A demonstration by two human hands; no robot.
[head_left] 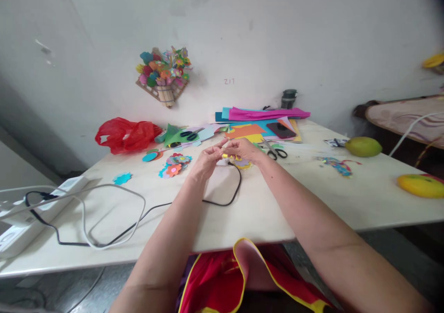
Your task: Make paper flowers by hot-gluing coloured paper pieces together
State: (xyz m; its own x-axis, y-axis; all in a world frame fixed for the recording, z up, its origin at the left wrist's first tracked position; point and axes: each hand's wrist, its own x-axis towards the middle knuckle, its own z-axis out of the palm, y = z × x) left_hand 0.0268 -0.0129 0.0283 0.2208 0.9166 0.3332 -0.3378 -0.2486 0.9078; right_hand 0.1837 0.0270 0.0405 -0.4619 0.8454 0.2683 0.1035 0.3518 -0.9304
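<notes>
My left hand (209,157) and my right hand (243,148) meet over the middle of the table, fingertips pinched together. Whatever is between them is too small or hidden to make out. Just below the fingers lies a small white and yellow device (224,161), partly covered, with a black cord (239,188) running from it. Beside my right hand are black-handled scissors (276,153) and a partly hidden purple and yellow paper flower (243,163). Left of my left hand lies a cluster of layered paper flowers (174,166).
A red plastic bag (126,136), a second pair of scissors (190,134), coloured sheets (244,131) and a phone (280,130) lie farther back. At left are a power strip (45,211) and loose cables; at right, mangoes (363,147). A flower basket (165,95) hangs on the wall.
</notes>
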